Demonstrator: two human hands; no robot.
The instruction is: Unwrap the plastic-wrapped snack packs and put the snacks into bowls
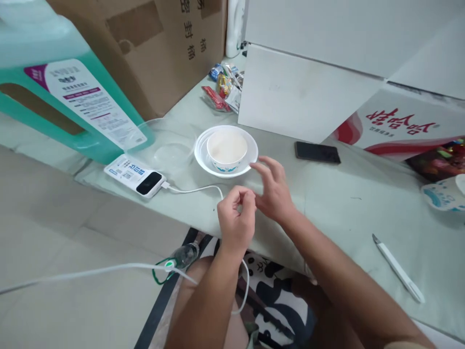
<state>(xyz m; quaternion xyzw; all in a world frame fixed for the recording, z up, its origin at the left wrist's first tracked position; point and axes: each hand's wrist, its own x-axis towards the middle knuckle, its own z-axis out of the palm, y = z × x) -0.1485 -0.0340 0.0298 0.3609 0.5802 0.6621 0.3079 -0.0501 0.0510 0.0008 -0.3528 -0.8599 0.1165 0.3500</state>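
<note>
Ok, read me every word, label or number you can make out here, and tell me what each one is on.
Brown cardboard box: "封桶" printed sideways; the characters above are cut off.
White and red carton: large red characters, upside down, not legible.
Teal plastic jug's white label: print too small.
White power bank: blue print, blurred.
Snack packets: unreadable.

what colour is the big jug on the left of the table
The big jug is translucent teal green with a white and purple label, seen in the head view.
</note>
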